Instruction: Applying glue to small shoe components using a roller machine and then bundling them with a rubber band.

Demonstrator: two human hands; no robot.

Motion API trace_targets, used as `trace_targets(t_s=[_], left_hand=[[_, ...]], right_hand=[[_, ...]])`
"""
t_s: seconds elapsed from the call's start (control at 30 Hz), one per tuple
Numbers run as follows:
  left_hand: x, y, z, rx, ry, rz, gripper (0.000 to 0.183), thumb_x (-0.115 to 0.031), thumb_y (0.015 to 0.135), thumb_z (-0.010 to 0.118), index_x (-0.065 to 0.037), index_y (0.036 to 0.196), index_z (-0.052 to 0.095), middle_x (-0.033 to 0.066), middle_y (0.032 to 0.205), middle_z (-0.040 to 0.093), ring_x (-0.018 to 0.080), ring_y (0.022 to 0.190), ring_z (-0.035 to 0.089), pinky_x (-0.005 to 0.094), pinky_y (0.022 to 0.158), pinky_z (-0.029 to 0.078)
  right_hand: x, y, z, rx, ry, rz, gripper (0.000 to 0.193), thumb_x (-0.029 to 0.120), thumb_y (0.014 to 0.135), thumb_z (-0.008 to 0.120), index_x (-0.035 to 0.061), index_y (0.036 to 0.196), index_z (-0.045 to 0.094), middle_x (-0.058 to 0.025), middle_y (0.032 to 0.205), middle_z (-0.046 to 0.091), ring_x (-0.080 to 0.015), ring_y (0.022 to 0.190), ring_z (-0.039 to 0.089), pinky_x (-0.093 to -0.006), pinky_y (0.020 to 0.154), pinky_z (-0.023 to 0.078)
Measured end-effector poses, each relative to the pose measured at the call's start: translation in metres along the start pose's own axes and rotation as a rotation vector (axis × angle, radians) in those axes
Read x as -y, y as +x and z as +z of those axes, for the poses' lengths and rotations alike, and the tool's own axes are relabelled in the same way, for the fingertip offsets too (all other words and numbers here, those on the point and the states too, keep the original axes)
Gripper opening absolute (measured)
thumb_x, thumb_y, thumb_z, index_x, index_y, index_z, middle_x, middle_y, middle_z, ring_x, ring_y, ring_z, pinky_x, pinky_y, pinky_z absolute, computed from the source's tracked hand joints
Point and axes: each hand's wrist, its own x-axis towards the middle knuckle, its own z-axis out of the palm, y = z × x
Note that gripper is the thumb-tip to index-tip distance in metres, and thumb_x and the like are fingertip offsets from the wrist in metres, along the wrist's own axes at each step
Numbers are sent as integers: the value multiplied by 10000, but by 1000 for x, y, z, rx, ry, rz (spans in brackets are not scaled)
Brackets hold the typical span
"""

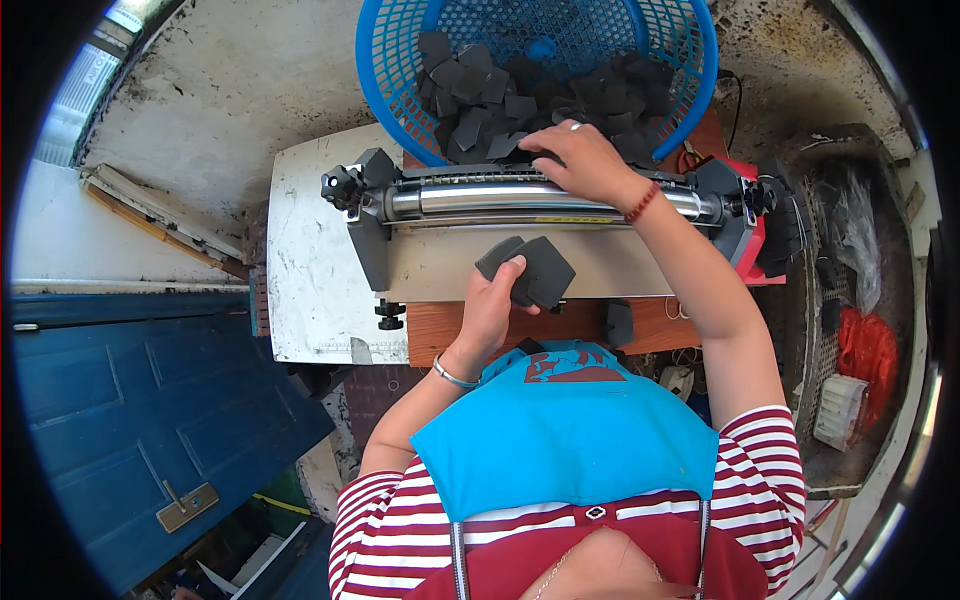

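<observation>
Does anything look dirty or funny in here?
Yes, the wall to the right of the blue basket looks odd: dark blotches cover its pale surface. The white table has dark smudges too. The dark pieces in the basket are jumbled, but that looks like an ordinary heap.

I see the left hand (492,305) holding dark grey pieces (550,273) while the right hand (588,165) hangs over the rollers (450,200) by the blue basket (709,60).

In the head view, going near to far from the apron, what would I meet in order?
Blue apron → dark flat pieces held in the left hand → metal roller → blue basket.
</observation>
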Motion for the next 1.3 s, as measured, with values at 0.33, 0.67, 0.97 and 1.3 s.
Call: trace_targets(t_s=[0.33, 0.67, 0.97, 1.3], left_hand=[[-4, -9, -26, -71, -12, 12, 235, -160, 946, 496, 18, 1079, 573, 99, 885, 662, 171, 708, 672, 268, 488, 539], [-8, -7, -16, -37, -7, 8, 276, -150, 942, 469, 23, 1148, 532, 122, 954, 655, 187, 772, 675, 285, 526, 561], [-6, 1, 4, 93, -136, 9, 321, -109, 959, 392, 33, 1231, 490, 140, 1082, 633, 225, 872, 663, 334, 630, 576], [-3, 2, 30, 95, -119, 1, 236, -124, 968, 443, -14, 1146, 550, 96, 1025, 642, 154, 822, 656, 282, 593, 583]], right_hand=[[-138, 29, 6, 748, -1059, 119, 323, 231, 912, 514, 227, 1202, 656, -12, 1446, 456, -309, 1354, 371, -542, 1048, 251], [-155, 13, -58, 277, -717, 456, 380, 147, 865, 603, 113, 1243, 595, -103, 1346, 510, -322, 1244, 473, -494, 975, 430], [-16, -42, -73, 9, 110, 235, 261, 181, 909, 611, 18, 1112, 635, -110, 1051, 652, -200, 892, 623, -307, 774, 494], [70, -137, -1, -80, 612, 565, 245, 251, 897, 652, 9, 883, 686, -62, 700, 658, -114, 597, 571, -277, 576, 464]])
